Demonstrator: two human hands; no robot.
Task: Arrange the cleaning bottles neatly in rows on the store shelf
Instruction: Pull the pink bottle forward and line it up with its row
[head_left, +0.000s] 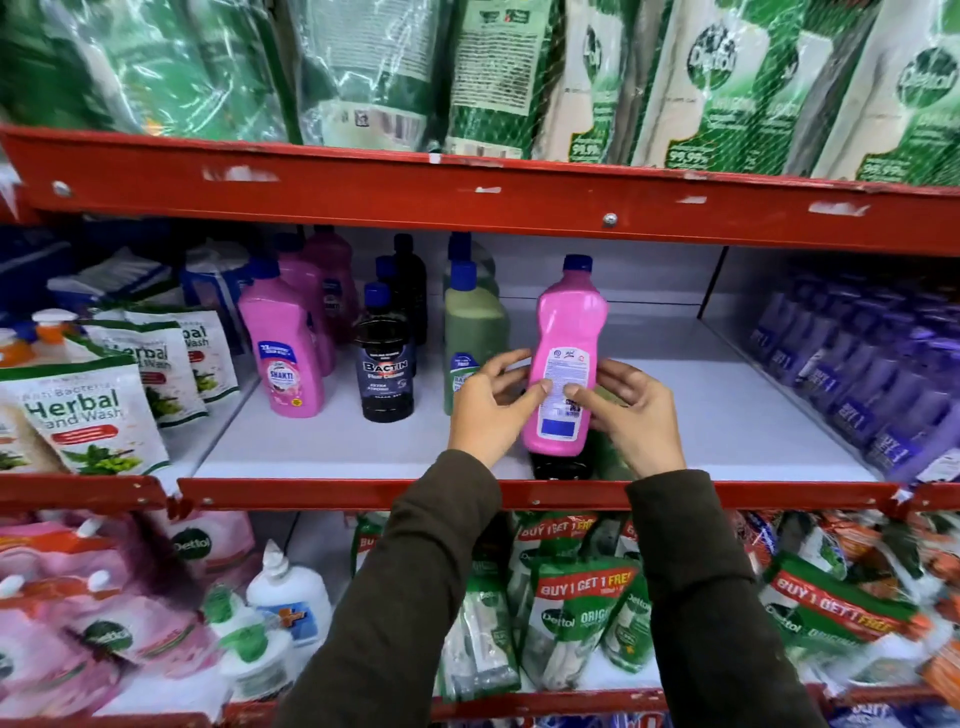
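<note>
you hold a glossy pink plastic bottle (566, 358) with a blue screw cap between both hands, back label toward you, over the front of the white shelf (363, 447). your left hand (491, 410) and right hand (631, 415) press its lower sides, thumbs on the label. the bottle is waisted and smooth. directly below it a dark bottle (563, 465) stands at the shelf edge. to the left stand rows: pink bottles (283, 348), black bottles (387, 358), pale green bottles (470, 332), all blue-capped. purple packs (852, 364) fill the right bay, herbal hand wash pouches (93, 410) the left.
</note>
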